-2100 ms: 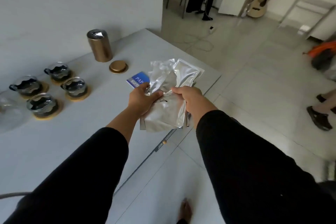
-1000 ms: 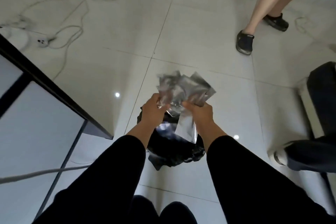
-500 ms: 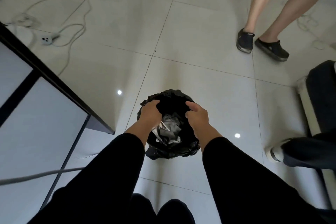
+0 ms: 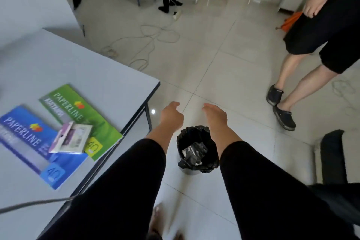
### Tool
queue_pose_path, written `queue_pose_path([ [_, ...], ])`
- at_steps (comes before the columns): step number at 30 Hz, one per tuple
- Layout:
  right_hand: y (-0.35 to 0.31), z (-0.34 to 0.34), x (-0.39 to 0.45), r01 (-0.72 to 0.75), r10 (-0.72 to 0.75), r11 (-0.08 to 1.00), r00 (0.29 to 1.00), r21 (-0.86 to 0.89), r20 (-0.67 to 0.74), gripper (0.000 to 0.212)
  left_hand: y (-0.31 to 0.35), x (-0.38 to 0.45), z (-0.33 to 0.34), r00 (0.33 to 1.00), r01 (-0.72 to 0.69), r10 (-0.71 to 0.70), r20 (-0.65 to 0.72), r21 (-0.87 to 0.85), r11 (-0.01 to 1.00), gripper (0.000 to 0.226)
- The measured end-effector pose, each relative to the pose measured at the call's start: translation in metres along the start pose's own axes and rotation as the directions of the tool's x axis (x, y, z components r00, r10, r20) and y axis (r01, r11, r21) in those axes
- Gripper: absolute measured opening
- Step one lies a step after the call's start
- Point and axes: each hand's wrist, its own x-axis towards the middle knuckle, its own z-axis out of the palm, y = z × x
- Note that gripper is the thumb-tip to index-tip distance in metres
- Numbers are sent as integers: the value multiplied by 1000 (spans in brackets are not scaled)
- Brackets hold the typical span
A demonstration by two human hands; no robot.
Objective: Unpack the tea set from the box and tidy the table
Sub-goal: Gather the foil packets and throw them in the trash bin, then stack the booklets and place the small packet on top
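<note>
A small bin lined with a black bag stands on the tiled floor beside the table. Crumpled silver foil wrapping lies inside it. My left hand hovers above and to the left of the bin, fingers loosely curled and holding nothing. Above the bin's right side is my right hand, fingers relaxed and apart, also empty. Both arms are in black sleeves. No tea set piece is in view.
The white table fills the left, with a green paper pad, a blue paper pad and a small carded packet on it. A person in black shorts stands at right. Cables lie on the floor.
The foil wrapping went from my hands into the bin. Both hands have let go and lifted out of the bag, and my view has risen toward the table corner.
</note>
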Motion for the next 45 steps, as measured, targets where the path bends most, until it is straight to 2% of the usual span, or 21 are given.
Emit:
queue_pose_path([
  [3, -55, 9, -48, 72, -70, 997, 996, -33, 60, 35, 18, -36, -63, 996, 13, -14, -86, -12, 1000, 53],
  [7, -104, 37, -103, 80, -72, 996, 983, -42, 167, 34, 9, -77, -138, 966, 43, -67, -250, -101, 994, 52],
  [12, -121, 93, -154, 228, -179, 966, 929, -120, 325, 31, -46, -120, -210, 881, 145, -200, -429, -159, 977, 48],
  [16, -115, 137, -183, 259, -176, 954, 891, -151, 420, 30, -103, -149, -246, 803, 281, -344, -488, -199, 939, 44],
  [20, -101, 173, -187, 284, -124, 917, 870, -279, 477, 41, -148, -162, -247, 768, 366, -469, -435, -302, 880, 43],
  [23, -90, 195, -178, 300, -71, 864, 868, -405, 492, 41, -170, -159, -233, 758, 384, -527, -384, -389, 837, 50],
  [26, -84, 215, -163, 277, -19, 820, 887, -501, 461, 42, -182, -146, -219, 740, 382, -555, -380, -441, 812, 58],
  [31, -79, 257, -129, 253, 33, 769, 901, -587, 432, 49, -186, -119, -213, 671, 436, -635, -383, -489, 756, 76],
  [37, -84, 284, -113, 332, 36, 669, 879, -665, 475, 63, -183, -97, -206, 636, 519, -655, -408, -402, 755, 88],
  [42, -93, 290, -109, 397, 21, 582, 865, -709, 502, 47, -185, -91, -203, 596, 561, -669, -444, -366, 743, 83],
  [45, -97, 294, -101, 395, 39, 597, 855, -698, 517, 49, -186, -90, -202, 581, 563, -673, -458, -371, 738, 81],
])
